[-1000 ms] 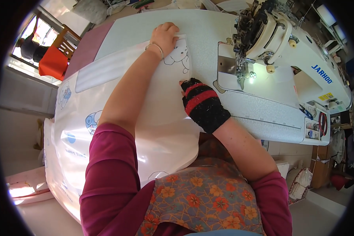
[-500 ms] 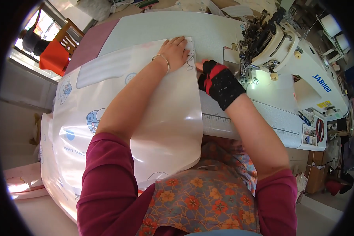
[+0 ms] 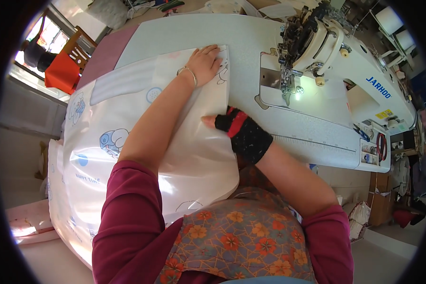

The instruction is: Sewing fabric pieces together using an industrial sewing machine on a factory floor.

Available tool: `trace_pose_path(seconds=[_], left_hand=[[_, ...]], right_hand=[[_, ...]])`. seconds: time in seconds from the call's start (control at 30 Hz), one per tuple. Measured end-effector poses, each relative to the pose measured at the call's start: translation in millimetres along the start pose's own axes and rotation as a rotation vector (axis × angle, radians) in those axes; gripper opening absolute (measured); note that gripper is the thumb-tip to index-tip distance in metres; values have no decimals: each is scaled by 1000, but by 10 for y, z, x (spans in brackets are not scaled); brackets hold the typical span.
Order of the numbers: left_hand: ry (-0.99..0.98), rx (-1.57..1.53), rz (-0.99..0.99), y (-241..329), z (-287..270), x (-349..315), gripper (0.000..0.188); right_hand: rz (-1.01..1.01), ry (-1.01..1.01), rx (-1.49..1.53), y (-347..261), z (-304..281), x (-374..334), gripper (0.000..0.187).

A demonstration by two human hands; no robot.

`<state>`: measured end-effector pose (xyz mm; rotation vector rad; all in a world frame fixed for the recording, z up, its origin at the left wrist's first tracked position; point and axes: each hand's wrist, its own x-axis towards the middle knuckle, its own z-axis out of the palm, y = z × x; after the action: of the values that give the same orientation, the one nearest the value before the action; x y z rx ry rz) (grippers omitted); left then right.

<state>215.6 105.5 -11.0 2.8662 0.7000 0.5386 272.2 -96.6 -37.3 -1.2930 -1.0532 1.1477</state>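
Observation:
A large glossy white sheet (image 3: 203,161) printed with blue cartoon figures covers the left part of the table and hangs over its front edge. A pale translucent strip (image 3: 123,81) shows near its far side. My left hand (image 3: 204,65) lies flat on the sheet by its far right corner, fingers stretched out, a bangle at the wrist. In a black fingerless knit glove with a red stripe, my right hand (image 3: 241,135) grips the sheet's right edge nearer my body. Its thumb is on top; the other fingers are hidden.
A white sewing machine (image 3: 333,52) stands at the right with its lamp lit over the needle plate. Along the front of the pale table (image 3: 189,28) runs a ruler scale (image 3: 312,144). Scissors (image 3: 362,132) and a small parts tray (image 3: 368,154) sit at the right end.
My right hand has moved left and toward my body, from beside the needle area onto the sheet's right edge. My left hand stays flat near the corner.

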Motion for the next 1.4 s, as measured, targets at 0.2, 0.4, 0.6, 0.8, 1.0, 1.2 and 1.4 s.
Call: trace_pose_path(seconds=[0.2,0.4,0.6,0.8,1.0,1.2,1.4], left_hand=[[-19,-112,51,604,58,-293,44],[-71,-93,176,1465,167,-423,44],[-95,41,169,1596,251,-352,43],[-82,65,142,1636,317,-235,42],[-78,68,113,1666,348,-214,43],[-81,31,100,1640,361,-24,42],[-219,6,83,1261,156,-139,42]], right_hand=[[247,-103,372,-308,23,-1048,27],[298,-170,170,-317,-283,-1774,30],[222,-166,185,-203,-424,-1848,34],[354,-81,476,284,-590,-1815,41],[387,24,455,60,-578,-1826,50],[267,160,301,-364,-588,-1709,52],[191,195,-21,-519,-376,-1658,66]])
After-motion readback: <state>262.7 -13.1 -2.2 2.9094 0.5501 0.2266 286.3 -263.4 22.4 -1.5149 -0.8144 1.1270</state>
